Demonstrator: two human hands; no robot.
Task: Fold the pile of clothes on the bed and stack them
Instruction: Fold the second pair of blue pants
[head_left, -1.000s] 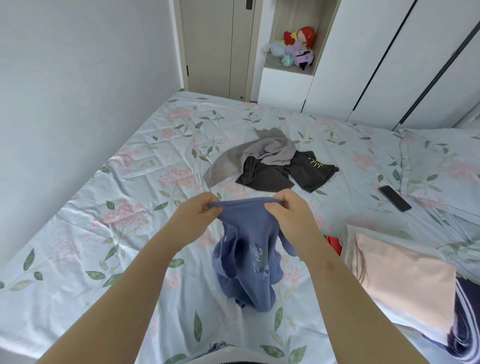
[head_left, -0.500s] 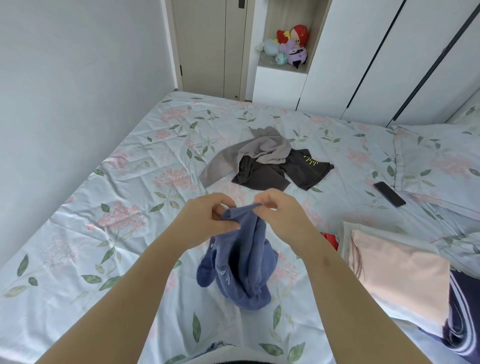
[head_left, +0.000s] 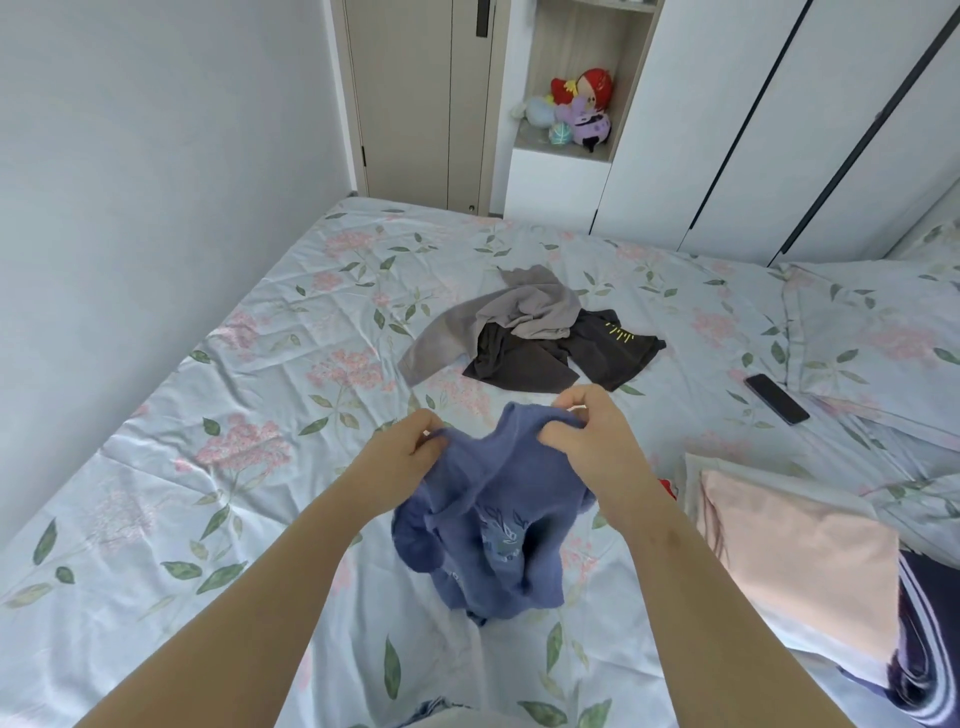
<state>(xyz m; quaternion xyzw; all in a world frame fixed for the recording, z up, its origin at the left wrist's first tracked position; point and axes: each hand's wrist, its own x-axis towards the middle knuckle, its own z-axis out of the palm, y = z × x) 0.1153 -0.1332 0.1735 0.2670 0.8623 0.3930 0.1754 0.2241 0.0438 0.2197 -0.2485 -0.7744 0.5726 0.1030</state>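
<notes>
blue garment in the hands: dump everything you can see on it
The blue garment is periwinkle, soft and fleecy-looking, with a pale leaf motif on its front. It is unfolded and bunched, hanging in loose folds. The left hand and right hand each pinch its upper edge, which arches between them. Its lower end comes down to the floral bedsheet; whether it rests there is unclear. What kind of garment it is cannot be told.

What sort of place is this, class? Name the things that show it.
Most likely a home bedroom: a bed with a flowered sheet and a pillow, tall white wardrobes behind it, soft toys on a shelf.
</notes>
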